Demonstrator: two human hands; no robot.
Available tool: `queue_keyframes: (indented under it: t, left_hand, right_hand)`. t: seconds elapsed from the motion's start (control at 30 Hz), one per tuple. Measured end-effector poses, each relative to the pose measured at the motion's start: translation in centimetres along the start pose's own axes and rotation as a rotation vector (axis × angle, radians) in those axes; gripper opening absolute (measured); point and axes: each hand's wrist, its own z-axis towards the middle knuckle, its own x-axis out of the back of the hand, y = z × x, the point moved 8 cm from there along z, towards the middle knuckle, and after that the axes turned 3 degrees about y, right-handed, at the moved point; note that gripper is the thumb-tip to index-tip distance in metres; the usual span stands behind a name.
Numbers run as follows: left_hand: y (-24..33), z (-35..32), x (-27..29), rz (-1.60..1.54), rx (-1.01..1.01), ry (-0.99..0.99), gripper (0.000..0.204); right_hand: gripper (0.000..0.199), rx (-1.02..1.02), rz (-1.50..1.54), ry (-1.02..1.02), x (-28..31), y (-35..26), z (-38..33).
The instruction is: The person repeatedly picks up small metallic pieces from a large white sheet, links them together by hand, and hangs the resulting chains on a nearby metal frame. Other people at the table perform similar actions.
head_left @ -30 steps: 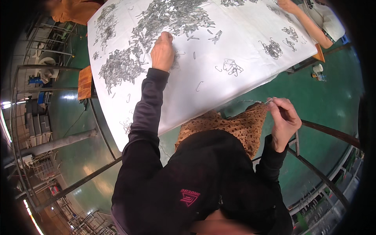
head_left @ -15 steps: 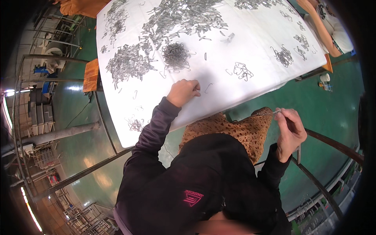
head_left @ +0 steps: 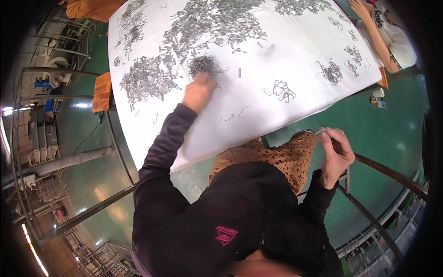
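Observation:
My left hand [head_left: 200, 92] reaches over the white-covered table [head_left: 251, 94], its fingers bent down into a dense pile of thin dark wire hooks [head_left: 203, 64]. The fingertips are partly hidden, so what they grip cannot be made out. Nearer me, two single wire hooks [head_left: 243, 111] lie apart on the white cover. My right hand [head_left: 337, 154] is off the table's near edge, above my right knee. Its thumb and forefinger pinch a thin metal piece [head_left: 320, 131] whose full shape is unclear.
Heaps of short grey metal pieces [head_left: 214, 23] spread over the far side, with another heap [head_left: 147, 81] at the left. Small clusters of wire hooks [head_left: 282, 92] lie to the right. A co-worker's arm [head_left: 378, 41] rests at the far right edge. A wooden stool [head_left: 102, 92] stands left.
My left hand has moved away from me and slightly left, onto the hook pile. A wire hook now lies where that hand was. My right hand keeps its pinch.

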Motion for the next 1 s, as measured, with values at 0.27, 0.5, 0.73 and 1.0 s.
queue_keyframes:
  t: [0.27, 0.5, 0.73, 1.0]
  left_hand:
    - [-5.8, 3.5, 6.7, -0.234, 0.376, 0.337, 0.009]
    - [-4.7, 3.6, 5.2, 0.192, 0.269, 0.135, 0.009]
    - [-4.3, 3.4, 8.0, 0.074, 0.301, 0.217, 0.009]
    - [14.7, 3.7, 1.7, -1.315, 0.373, -0.281, 0.010]
  right_hand:
    - [0.020, 0.018, 0.020, 0.008, 0.5, -0.4, -0.1]
    - [0.019, 0.004, 0.034, 0.028, 1.4, -0.3, -0.7]
    - [0.018, -0.039, 0.047, 0.005, 1.5, 0.3, -1.5]
    - [0.015, -0.139, -0.034, -0.004, 1.1, 2.8, -2.4]
